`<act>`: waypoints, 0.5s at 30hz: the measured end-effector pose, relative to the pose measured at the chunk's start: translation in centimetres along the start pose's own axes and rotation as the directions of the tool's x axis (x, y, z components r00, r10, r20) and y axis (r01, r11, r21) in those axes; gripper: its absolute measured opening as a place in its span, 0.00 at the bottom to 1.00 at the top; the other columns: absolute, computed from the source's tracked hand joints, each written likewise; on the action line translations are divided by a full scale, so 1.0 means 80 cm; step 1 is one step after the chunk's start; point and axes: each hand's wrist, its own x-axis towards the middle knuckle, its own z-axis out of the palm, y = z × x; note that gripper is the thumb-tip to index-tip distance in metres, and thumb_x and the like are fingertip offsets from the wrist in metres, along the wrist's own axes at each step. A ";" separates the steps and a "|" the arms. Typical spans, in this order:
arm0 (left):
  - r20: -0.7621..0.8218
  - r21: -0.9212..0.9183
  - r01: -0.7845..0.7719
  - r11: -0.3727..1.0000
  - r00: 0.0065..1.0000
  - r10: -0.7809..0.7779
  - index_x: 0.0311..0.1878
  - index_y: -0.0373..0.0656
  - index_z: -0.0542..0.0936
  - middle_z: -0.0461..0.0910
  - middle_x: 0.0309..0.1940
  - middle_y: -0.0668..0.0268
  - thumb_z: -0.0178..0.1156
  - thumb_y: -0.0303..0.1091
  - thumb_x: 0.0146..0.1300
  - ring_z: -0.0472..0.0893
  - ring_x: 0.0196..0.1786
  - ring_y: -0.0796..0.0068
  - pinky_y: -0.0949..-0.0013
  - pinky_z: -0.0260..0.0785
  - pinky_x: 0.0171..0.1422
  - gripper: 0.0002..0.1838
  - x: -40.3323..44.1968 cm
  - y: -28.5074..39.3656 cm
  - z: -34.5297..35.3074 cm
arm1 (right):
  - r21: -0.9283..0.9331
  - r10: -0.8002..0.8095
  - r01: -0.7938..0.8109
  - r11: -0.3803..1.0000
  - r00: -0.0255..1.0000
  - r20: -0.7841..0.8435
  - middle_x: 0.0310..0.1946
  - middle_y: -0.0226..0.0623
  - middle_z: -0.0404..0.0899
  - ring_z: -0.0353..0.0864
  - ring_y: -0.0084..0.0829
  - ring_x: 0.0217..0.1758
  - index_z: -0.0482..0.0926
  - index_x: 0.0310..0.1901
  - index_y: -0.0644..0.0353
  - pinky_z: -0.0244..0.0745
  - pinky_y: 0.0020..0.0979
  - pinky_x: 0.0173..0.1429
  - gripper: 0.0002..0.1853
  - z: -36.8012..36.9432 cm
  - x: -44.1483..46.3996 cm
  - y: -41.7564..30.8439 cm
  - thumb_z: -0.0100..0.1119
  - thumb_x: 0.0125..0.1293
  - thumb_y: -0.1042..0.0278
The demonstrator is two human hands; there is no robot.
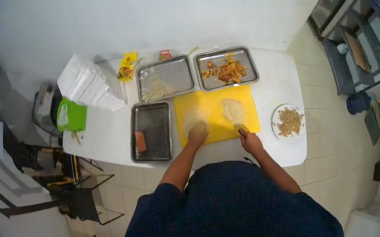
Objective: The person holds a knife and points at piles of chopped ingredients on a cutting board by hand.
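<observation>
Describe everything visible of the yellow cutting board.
The yellow board is a flat rectangle, apparently plastic, lying on the white table in front of the person. The dark tray is on its left; two metal trays sit beyond its far edge, contact unclear. It bears a pale chopped heap on each side, bare yellow between. The left hand is at the left heap; a tool in the right hand meets the right heap.

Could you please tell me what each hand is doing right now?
Left hand: at pale chopped food on the yellow rectangular board; grip unclear.
Right hand: closed around a slim dark handle.
</observation>
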 end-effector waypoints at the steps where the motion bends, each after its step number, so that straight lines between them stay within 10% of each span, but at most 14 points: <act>1: -0.044 0.011 -0.011 1.000 0.999 0.012 0.37 0.40 0.80 0.78 0.38 0.52 0.58 0.33 0.56 0.78 0.45 0.49 0.51 0.72 0.52 0.09 -0.002 -0.001 0.003 | -0.014 0.019 -0.019 1.000 1.000 0.010 0.43 0.54 0.81 0.82 0.53 0.45 0.77 0.58 0.53 0.77 0.48 0.50 0.19 -0.007 0.000 0.001 0.54 0.67 0.62; 15: -0.017 0.195 0.003 0.981 1.000 0.000 0.31 0.38 0.80 0.81 0.34 0.50 0.54 0.27 0.56 0.81 0.39 0.50 0.50 0.74 0.45 0.07 0.004 0.001 0.005 | -0.080 0.013 -0.011 0.997 1.000 0.020 0.37 0.58 0.81 0.81 0.56 0.41 0.76 0.59 0.51 0.76 0.51 0.46 0.19 -0.017 -0.005 -0.009 0.52 0.68 0.59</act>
